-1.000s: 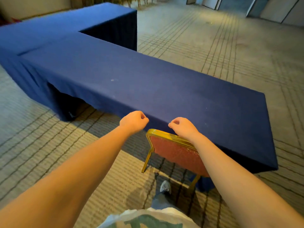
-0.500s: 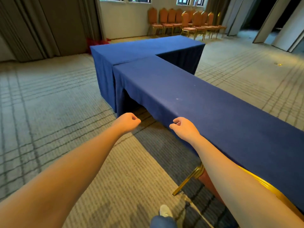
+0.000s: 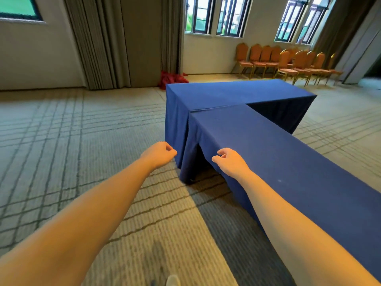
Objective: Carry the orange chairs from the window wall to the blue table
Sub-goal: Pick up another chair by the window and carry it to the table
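Finding 1, hands. Your left grip is narrow, fingers curled in toward the palm, holding nothing. Your right grip is loosely curled, thumb and forefinger close together, also holding nothing. Both arms reach forward over the carpet; the right one overlaps the near edge of the blue table.

Finding 2, task items. The orange chairs stand in a tight row against the window wall, beyond the far arm of the L-shaped table and well apart from you. No chair shows at the table from this view.

Finding 3, stage. Judged from empty hands and your heading, you are on the way to fetch a chair.

Finding 4, hazards.
- The chairs sit packed together. Their gilt legs may be caught on one another, so a quick pull on 1 could drag or tip its neighbour.
- The table cloth hangs to the floor and gapes at the corner just ahead. A foot or chair leg passing close could snag it and pull the cover askew.
- A red cloth heap lies on the floor near the table's far corner, a trip risk once a carried chair blocks your downward view.
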Available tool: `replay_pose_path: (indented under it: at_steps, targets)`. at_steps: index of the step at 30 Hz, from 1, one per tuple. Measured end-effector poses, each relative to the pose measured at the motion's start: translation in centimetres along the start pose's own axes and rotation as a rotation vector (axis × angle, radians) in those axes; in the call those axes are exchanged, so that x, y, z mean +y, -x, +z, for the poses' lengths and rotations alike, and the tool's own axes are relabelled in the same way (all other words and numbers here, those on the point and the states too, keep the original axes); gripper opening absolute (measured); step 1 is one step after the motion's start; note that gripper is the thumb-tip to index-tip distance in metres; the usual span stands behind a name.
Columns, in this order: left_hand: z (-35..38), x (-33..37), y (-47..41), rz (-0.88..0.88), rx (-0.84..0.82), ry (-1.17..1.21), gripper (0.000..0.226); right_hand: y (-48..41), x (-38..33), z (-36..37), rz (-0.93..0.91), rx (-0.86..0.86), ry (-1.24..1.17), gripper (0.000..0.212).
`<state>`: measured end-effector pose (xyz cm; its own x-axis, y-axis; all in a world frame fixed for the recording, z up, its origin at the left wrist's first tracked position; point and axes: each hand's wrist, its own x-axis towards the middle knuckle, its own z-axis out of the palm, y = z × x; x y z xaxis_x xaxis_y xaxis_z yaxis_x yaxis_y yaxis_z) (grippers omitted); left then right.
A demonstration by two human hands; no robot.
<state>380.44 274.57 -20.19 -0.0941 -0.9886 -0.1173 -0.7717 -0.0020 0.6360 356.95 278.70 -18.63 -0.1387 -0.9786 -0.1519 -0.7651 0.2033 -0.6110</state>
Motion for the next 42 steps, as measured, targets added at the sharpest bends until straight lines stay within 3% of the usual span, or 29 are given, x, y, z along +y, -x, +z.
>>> replay_pose_path:
  at_steps: [11, 18, 28, 37, 42]
  targets:
    - [-10.4, -5.1, -21.1, -0.119, 0.122, 0.060, 0.044, -23.5, -12.7, 3.8, -0.144, -0.015, -0.093, 0.052]
    - [-16.6, -10.1, -35.9, -0.131, 0.170, 0.119, 0.047, -38.7, -21.3, 7.8, -0.183, 0.012, -0.088, 0.055]
    - [-30.3, -18.5, -60.3, -0.059, 0.087, 0.116, 0.046, -61.6, -35.6, 13.8, -0.137, 0.083, -0.113, 0.056]
    - [-34.1, -22.2, -80.6, -0.012, -0.032, 0.076, 0.047, -80.1, -41.8, 16.2, -0.052, 0.139, -0.113, 0.057]
    - [-37.0, -21.4, -94.3, 0.014, -0.085, 0.173, 0.040, -92.7, -45.7, 15.7, -0.047, 0.157, -0.154, 0.055]
